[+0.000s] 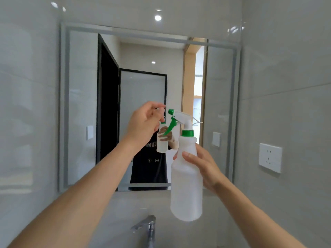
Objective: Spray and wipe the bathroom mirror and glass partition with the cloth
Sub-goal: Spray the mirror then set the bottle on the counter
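Mirror cleaning is at the spraying stage, with the spray bottle raised in front of the glass, just beside its lower middle. The right hand has its fingers curled round the bottle's upper body below the green collar, thumb across the front, so the bottle hangs upright with its nozzle aimed towards the mirror. The left hand is at the spray head, its fingers loosely bent and near the nozzle and the green trigger; whether they actually touch either I cannot tell. My guess is that this hand is adjusting the nozzle or getting ready to pull the trigger, which would explain the low grip of the other hand.

No cloth shows anywhere, so wiping looks yet to come. The black-framed glass partition appears only as a reflection in the mirror. Below the mirror's bottom edge stands a chrome tap, and a white socket sits on the tiled wall to the right.
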The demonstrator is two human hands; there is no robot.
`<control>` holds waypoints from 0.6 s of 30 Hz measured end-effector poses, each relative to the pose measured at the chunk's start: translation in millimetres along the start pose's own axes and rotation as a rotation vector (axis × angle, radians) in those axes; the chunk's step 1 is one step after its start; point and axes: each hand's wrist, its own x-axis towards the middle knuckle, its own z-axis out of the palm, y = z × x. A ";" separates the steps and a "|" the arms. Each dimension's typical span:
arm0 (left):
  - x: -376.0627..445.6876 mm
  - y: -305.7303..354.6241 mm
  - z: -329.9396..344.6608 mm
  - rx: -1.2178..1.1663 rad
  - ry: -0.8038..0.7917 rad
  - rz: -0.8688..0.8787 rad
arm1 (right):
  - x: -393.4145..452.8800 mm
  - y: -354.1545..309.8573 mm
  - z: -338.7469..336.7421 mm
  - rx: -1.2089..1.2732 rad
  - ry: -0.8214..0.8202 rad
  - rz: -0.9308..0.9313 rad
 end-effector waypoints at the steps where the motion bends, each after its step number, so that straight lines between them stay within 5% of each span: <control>1: 1.6 -2.0 1.6 -0.006 -0.015 0.012 | -2.3 1.8 -1.1 -0.012 -0.006 0.003; 8: 6.5 -18.9 7.7 -0.035 -0.094 -0.004 | -6.5 11.4 2.2 0.002 -0.035 0.005; 18: 5.3 -12.2 1.4 0.274 -0.180 0.149 | -0.8 14.4 10.6 0.039 -0.079 -0.008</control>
